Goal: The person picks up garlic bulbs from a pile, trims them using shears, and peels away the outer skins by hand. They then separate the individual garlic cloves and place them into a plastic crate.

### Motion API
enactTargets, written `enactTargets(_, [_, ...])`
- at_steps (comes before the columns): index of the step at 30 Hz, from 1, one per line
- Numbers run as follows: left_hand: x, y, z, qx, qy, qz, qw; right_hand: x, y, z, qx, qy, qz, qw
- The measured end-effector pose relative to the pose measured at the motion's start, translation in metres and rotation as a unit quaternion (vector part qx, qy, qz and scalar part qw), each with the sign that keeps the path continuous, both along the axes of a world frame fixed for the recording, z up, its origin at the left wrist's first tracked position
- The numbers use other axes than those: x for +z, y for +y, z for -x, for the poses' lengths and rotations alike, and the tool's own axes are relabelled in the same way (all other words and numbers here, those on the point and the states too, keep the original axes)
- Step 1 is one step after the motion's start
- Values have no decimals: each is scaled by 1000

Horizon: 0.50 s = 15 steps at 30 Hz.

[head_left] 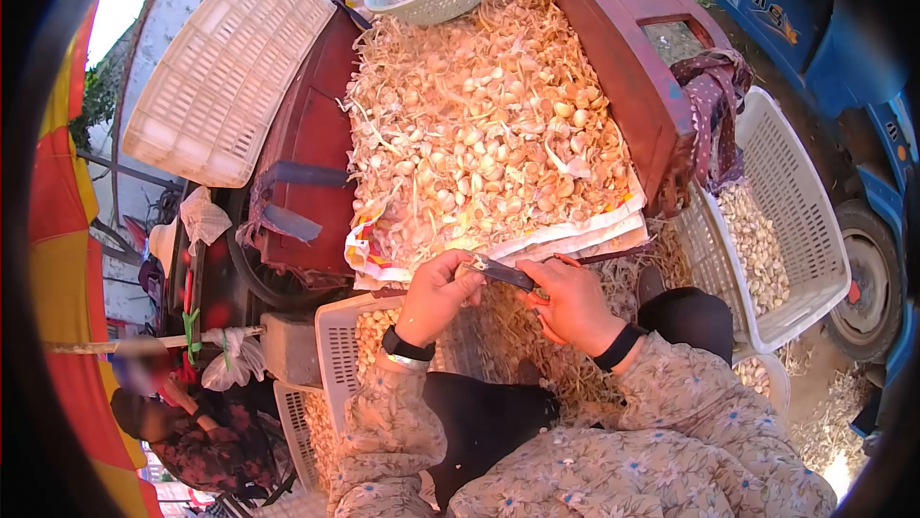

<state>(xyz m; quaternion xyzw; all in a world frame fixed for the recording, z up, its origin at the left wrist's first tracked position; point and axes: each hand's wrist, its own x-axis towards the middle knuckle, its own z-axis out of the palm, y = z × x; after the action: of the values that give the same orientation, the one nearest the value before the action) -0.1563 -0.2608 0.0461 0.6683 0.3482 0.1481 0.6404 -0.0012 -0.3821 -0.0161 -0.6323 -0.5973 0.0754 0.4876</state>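
Note:
My right hand (575, 302) is closed around a cutting tool (506, 274) with a dark, blade-like front and orange handle parts, resembling shears. Its dark end points left and meets my left hand (436, 299). The left fingers are pinched at that end, around a small pale piece that looks like garlic, mostly hidden by the fingers. Just beyond both hands, a heap of garlic cloves (470, 168) mixed with dry skins and stalks lies on a white sheet (575, 238) with coloured edging.
Red-brown panels (623, 48) flank the heap. A pale green basket (436, 5) holding a bottle sits behind it. White crates (791, 183) of garlic stand right and lower left. A blue vehicle (815, 39) is at right; another person (206, 432) sits lower left.

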Motion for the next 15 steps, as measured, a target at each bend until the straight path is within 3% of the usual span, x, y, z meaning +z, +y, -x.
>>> enactTargets(1, [0,-1,1,10,-12,28,999,6,-1,0,58,136,85,985])
enactTargets(3, [-2,-2,2,31,-35,86,995,20,-6,0,166,393,248,870])
enactTargets(6, [0,-8,8,75,-52,176,980,7,1,5,129,550,197,801])
enactTargets(10, [10,-13,59,154,-58,149,975,17,1,-10,39,647,184,739])
enactTargets(12, [18,-11,108,240,-13,92,966,6,4,-5,28,622,160,766])
enactTargets(13, [10,-7,144,263,73,8,962,-1,4,-5,19,607,146,781])
enactTargets(14, [8,-5,179,234,279,-102,926,-5,4,-2,14,606,124,786])
enactTargets(15, [-15,6,239,56,444,-348,824,-3,3,-1,10,610,125,782])
